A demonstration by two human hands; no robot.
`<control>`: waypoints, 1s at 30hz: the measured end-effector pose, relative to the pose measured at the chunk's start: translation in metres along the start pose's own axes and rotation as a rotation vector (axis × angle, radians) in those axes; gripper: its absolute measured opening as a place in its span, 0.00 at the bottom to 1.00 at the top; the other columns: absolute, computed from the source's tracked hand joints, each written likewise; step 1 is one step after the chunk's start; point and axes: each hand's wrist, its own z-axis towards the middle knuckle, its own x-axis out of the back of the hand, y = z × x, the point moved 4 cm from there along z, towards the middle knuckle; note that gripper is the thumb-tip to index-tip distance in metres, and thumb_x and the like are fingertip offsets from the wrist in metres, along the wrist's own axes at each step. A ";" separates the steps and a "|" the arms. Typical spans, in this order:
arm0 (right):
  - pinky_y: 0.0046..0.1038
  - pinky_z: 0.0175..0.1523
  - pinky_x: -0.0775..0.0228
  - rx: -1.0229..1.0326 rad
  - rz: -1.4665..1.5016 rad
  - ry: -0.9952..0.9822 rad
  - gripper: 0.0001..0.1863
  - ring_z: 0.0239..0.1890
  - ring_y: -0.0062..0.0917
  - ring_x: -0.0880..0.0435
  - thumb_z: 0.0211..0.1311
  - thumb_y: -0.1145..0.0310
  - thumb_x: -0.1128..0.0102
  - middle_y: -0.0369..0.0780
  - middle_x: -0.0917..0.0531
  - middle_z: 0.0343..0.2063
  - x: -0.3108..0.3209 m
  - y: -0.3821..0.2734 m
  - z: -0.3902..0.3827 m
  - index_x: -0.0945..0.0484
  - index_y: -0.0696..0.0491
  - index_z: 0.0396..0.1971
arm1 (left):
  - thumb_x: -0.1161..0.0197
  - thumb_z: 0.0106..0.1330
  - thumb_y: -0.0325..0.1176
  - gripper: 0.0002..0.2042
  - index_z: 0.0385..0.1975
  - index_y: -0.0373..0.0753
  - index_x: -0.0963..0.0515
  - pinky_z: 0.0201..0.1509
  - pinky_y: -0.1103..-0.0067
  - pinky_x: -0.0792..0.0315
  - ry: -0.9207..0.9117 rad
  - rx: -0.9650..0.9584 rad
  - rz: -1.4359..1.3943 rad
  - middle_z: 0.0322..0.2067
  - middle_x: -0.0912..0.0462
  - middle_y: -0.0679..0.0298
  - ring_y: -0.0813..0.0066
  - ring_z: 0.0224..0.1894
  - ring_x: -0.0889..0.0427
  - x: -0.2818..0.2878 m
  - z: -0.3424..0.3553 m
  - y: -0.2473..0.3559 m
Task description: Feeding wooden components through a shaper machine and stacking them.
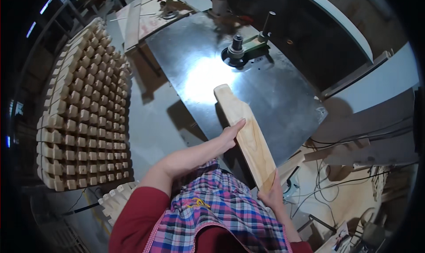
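A pale, shaped wooden board (251, 146) slants over the near part of a steel machine table (186, 45), its narrower far end short of the machine's spindle (237, 47). My left hand (232, 133) grips the board's left edge around the middle, thumb lying on the top face. My right hand (271, 193) holds the near end at the lower right. The spindle rises from a dark round opening, with a green arm (254, 45) beside it.
Tall stacks of notched wooden pieces (84, 102) stand at the left. A cluttered wooden table (137, 23) is at the back left. Tangled cables (323, 191) and grey panels (376, 120) lie at the right. A dark hood with a curved white edge (336, 23) is behind the table.
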 end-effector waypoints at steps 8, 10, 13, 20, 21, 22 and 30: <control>0.40 0.52 0.32 -0.347 -0.014 0.148 0.56 0.49 0.51 0.28 0.35 0.66 0.35 0.57 0.31 0.52 -0.038 -0.010 0.037 0.58 0.55 0.67 | 0.37 0.61 0.42 0.28 0.53 0.26 0.33 0.50 0.74 0.25 -0.009 0.025 0.044 0.48 0.25 0.50 0.62 0.47 0.22 -0.047 0.081 0.016; 0.40 0.51 0.32 -0.439 0.017 0.187 0.56 0.49 0.51 0.28 0.36 0.66 0.36 0.57 0.31 0.51 -0.044 -0.011 0.056 0.59 0.54 0.67 | 0.37 0.61 0.42 0.28 0.53 0.26 0.32 0.49 0.74 0.25 -0.006 0.017 0.067 0.48 0.24 0.49 0.62 0.46 0.22 -0.052 0.097 0.031; 0.41 0.51 0.32 -0.454 0.018 0.202 0.55 0.49 0.51 0.28 0.37 0.66 0.36 0.57 0.31 0.51 -0.045 -0.014 0.089 0.59 0.53 0.67 | 0.36 0.61 0.43 0.28 0.52 0.25 0.32 0.48 0.74 0.25 0.008 0.007 0.117 0.47 0.24 0.49 0.62 0.45 0.21 -0.052 0.117 0.050; 0.40 0.55 0.34 -0.474 0.022 0.235 0.55 0.52 0.50 0.29 0.37 0.67 0.36 0.56 0.32 0.54 -0.049 -0.031 0.144 0.58 0.54 0.67 | 0.36 0.60 0.44 0.28 0.50 0.24 0.31 0.47 0.74 0.25 0.011 -0.013 0.206 0.44 0.23 0.48 0.62 0.43 0.21 -0.058 0.157 0.100; 0.40 0.55 0.34 -0.478 0.006 0.240 0.55 0.52 0.50 0.29 0.37 0.67 0.36 0.56 0.32 0.54 -0.048 -0.030 0.150 0.58 0.54 0.67 | 0.36 0.60 0.44 0.29 0.50 0.24 0.31 0.46 0.74 0.25 0.005 -0.014 0.210 0.44 0.23 0.48 0.62 0.43 0.21 -0.058 0.162 0.103; 0.39 0.56 0.35 -0.462 0.017 0.245 0.55 0.53 0.50 0.30 0.37 0.67 0.36 0.56 0.33 0.55 -0.048 -0.029 0.155 0.59 0.54 0.67 | 0.36 0.60 0.44 0.29 0.50 0.23 0.31 0.46 0.74 0.25 0.001 -0.015 0.211 0.44 0.23 0.48 0.62 0.42 0.21 -0.059 0.166 0.106; 0.34 0.61 0.40 -0.351 0.052 0.196 0.56 0.59 0.48 0.35 0.36 0.69 0.35 0.55 0.40 0.62 -0.054 -0.035 0.165 0.60 0.56 0.68 | 0.36 0.59 0.45 0.29 0.48 0.22 0.30 0.44 0.74 0.24 0.043 -0.031 0.218 0.41 0.22 0.47 0.62 0.40 0.20 -0.043 0.188 0.119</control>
